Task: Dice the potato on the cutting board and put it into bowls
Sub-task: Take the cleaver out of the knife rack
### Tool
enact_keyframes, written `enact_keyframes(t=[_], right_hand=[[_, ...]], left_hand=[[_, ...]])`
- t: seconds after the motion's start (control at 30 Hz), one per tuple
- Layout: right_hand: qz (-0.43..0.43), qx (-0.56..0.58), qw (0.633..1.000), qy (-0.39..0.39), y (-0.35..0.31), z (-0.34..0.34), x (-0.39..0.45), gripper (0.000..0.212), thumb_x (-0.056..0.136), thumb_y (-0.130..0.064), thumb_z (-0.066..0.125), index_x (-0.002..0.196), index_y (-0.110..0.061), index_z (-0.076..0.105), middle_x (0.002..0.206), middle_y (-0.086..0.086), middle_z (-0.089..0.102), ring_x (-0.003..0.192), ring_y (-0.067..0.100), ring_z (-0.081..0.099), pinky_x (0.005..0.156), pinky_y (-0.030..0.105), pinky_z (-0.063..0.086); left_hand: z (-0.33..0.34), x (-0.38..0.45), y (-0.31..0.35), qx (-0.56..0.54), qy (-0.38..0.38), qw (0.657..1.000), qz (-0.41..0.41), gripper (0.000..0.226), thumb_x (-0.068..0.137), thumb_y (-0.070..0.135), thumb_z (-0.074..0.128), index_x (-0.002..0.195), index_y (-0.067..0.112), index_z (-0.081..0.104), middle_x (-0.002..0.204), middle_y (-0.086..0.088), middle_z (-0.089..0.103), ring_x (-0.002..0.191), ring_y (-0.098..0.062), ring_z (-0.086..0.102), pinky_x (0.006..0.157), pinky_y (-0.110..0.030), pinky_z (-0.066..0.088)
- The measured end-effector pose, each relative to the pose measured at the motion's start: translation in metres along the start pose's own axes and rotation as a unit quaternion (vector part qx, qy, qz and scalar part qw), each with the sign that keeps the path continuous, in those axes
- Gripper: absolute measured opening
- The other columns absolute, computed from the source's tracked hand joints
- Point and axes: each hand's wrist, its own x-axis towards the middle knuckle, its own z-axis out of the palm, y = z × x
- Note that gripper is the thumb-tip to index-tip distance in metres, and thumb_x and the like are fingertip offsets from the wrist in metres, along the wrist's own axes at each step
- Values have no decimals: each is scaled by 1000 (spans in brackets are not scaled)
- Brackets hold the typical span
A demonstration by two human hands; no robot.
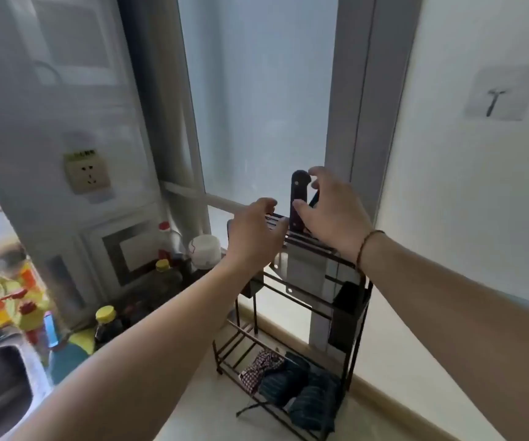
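One cleaver (301,249) with dark handle and broad steel blade stood in the black rack (349,300). The right hand (330,211) curled open around its handle; the left hand (253,237) gripped the rack top

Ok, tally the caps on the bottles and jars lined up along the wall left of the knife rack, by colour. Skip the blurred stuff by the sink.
Yellow caps: 2
Red cap: 1
White cap: 1
Total: 4
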Motion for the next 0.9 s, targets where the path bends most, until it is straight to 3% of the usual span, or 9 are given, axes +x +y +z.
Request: enact_keyframes(t=[0.17,0.33,0.5,0.57,0.63,0.73,0.8,0.9], right_hand=[[23,-20,1000,-4,-6,13,23,55,95,-25,59,144,-20,36,129,9,60,113,27,59,93,35,47],[32,-23,999,4,-4,19,30,38,96,-16,55,133,-17,48,117,8,65,104,26,61,90,36,50],[14,-7,999,40,-5,14,35,31,92,-9,57,122,-15,57,103,4,65,94,24,63,84,34,53],[13,33,997,66,-9,0,37,30,92,-9,60,120,-17,59,96,0,63,86,23,66,81,35,57],[-1,71,993,92,-15,-20,40,31,92,-10,63,121,-19,58,98,2,66,84,24,69,81,38,59],[-32,95,988,120,-22,-56,40,33,92,-10,65,123,-16,56,102,9,68,74,19,72,65,26,61],[-49,108,982,145,-27,-80,37,30,92,-11,66,120,-16,56,98,10,69,63,13,71,58,21,59],[-66,127,973,180,-32,-109,25,29,92,-11,65,120,-14,57,95,8,70,61,12,72,57,21,58]], left_hand=[[8,11,-8,47,-11,995,82,47,98,37,64,141,19,58,130,3,67,131,-21,50,113,-40,30],[8,14,-12,31,-8,995,97,38,100,32,60,137,22,62,122,7,71,126,-19,50,110,-35,24],[7,24,-14,14,-46,994,95,34,103,37,57,134,24,63,117,11,73,120,-17,59,117,-48,26],[4,28,-11,-45,-74,991,103,31,104,34,56,134,25,62,117,13,73,114,-14,64,118,-47,30],[0,31,-1,-153,-90,979,104,30,104,26,58,134,27,62,114,18,70,109,-4,65,105,-34,46],[-10,40,21,-217,-71,966,121,28,103,18,59,126,33,64,106,23,70,105,5,64,88,-19,50],[-15,44,39,-244,-65,958,133,25,103,16,59,115,37,67,99,26,71,101,5,65,87,-18,48],[-17,45,66,-297,-52,942,148,24,101,11,59,107,31,71,93,21,74,96,0,68,85,-22,50]])
